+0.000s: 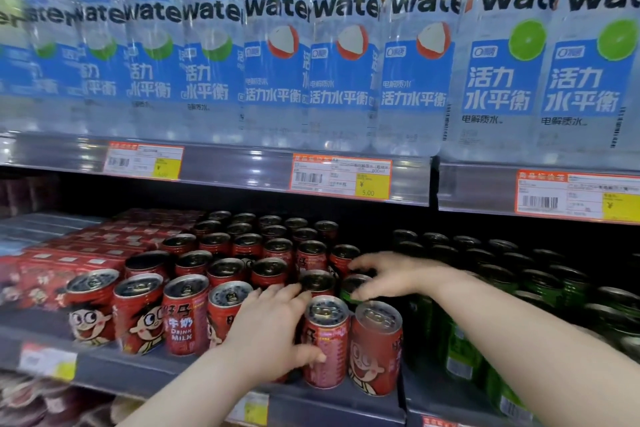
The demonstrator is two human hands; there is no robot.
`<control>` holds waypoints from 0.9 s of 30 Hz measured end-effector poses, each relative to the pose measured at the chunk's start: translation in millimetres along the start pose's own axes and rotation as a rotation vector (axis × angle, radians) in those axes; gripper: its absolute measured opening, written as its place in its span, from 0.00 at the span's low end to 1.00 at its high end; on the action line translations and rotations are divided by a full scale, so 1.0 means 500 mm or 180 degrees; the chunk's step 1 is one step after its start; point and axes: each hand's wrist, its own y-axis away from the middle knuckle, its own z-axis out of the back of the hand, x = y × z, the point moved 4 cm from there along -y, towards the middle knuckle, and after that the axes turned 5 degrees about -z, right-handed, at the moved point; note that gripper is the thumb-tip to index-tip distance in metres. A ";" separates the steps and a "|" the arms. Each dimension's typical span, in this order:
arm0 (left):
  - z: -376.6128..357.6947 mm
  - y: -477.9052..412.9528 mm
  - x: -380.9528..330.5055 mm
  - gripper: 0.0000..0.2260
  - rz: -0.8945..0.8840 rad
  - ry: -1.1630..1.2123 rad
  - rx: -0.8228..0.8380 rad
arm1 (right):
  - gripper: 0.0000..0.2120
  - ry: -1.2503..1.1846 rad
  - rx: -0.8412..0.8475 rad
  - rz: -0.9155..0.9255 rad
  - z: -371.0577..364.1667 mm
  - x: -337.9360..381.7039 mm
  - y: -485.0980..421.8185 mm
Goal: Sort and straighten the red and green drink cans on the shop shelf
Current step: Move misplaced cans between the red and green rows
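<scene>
green can (353,286): second row, among the red cans, pinched at its top rim by right hand (388,276), thumb near side, fingers over far side
front red can (325,340): shelf edge, left hand (273,326) wrapped on its left side, thumb low across the front
arms: both reach in from below, palms down
red cans (194,288): rows left and behind
green cans (502,270): block to the right
above: water bottles (346,55), price tags (341,177)
</scene>
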 end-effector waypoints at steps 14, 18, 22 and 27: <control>-0.003 -0.002 0.005 0.41 0.0022 -0.0055 0.0002 | 0.25 -0.0148 -0.0891 -0.0138 0.082 -0.011 0.066; -0.004 -0.001 0.004 0.43 0.0049 0.0051 -0.0080 | 0.26 0.0115 -0.0877 -0.0165 0.102 -0.031 0.124; -0.004 -0.004 -0.007 0.39 -0.0066 0.0034 -0.0066 | 0.30 0.0224 -0.0639 -0.0265 0.074 -0.060 0.148; -0.011 -0.003 0.001 0.42 -0.0105 -0.0052 -0.0054 | 0.34 0.0386 -0.0209 -0.0243 0.014 -0.077 0.169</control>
